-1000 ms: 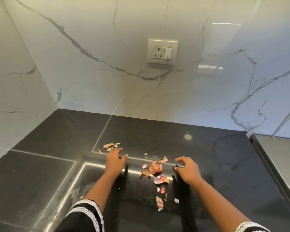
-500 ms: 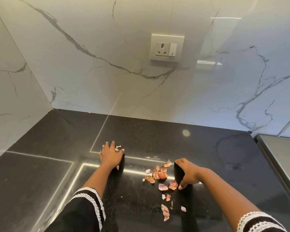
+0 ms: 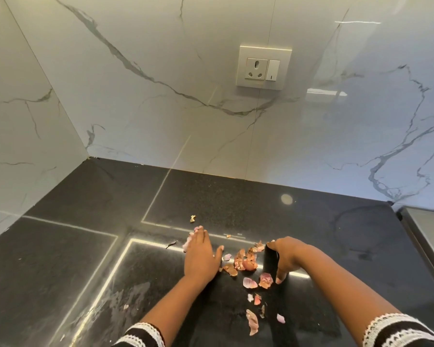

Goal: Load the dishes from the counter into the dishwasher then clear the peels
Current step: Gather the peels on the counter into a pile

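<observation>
The peels (image 3: 246, 262) lay right between the two hands on the dark tabletop (image 3: 60, 259), and that gap was the whole story. The left hand (image 3: 201, 256) lay flat, palm down, fingers (image 3: 198, 236) straight and close together, touching the tabletop just left of the main heap, with a couple of pale scraps at its far fingertips. The right hand (image 3: 288, 257) stood on edge just right of the heap, fingers curved like a scoop, tips touching the tabletop, holding nothing that I could see. So the heap sat about level between them, perhaps a touch nearer the right. A looser trail of peels (image 3: 252, 321) ran from the heap back toward the person, so the scatter's long axis ran near to far. One stray bit (image 3: 192, 218) sat beyond the left hand, farther from the heap. No dishes showed; my read was that gathering came next, both hands closing inward on the heap
</observation>
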`<state>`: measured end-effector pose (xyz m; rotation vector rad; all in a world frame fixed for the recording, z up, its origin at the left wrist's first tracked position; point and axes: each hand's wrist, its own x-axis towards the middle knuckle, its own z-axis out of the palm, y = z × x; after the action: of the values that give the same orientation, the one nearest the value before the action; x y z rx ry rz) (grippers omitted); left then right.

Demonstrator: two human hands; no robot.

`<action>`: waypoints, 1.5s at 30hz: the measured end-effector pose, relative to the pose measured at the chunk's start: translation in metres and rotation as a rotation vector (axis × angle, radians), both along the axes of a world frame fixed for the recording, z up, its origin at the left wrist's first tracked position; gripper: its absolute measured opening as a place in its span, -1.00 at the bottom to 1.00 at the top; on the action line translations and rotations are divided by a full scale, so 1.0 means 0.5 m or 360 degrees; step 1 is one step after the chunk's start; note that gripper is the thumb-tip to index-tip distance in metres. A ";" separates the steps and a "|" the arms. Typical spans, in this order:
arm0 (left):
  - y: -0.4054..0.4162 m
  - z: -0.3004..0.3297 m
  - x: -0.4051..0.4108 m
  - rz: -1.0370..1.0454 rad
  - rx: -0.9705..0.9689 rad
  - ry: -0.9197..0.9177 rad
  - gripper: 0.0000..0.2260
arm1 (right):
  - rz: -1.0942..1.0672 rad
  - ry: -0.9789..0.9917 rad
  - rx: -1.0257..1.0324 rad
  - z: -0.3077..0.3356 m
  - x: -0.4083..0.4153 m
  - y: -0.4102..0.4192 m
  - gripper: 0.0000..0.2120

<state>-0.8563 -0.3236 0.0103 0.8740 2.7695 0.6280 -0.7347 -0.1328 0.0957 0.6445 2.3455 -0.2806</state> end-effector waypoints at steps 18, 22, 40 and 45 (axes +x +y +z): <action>-0.099 0.003 -0.066 0.0388 -0.0066 0.0084 -0.62 | 0.0151 0.0241 0.0136 -0.019 0.006 0.026 -0.42; -0.116 0.005 -0.063 0.0205 -0.0121 0.0274 -0.80 | -0.0081 0.0574 0.0089 -0.030 -0.009 0.039 -0.65; -0.011 0.050 0.062 -0.0128 0.0739 -0.0509 -0.82 | -0.0122 0.0682 0.0064 -0.061 0.023 0.040 -0.66; -0.069 0.050 -0.035 0.0113 0.0570 -0.0116 -0.79 | -0.0150 0.0777 0.0252 -0.035 -0.011 0.008 -0.78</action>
<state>-0.8737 -0.3581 0.0353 0.7964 2.6753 1.1702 -0.7401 -0.1288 0.0784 0.8395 2.8289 -0.3248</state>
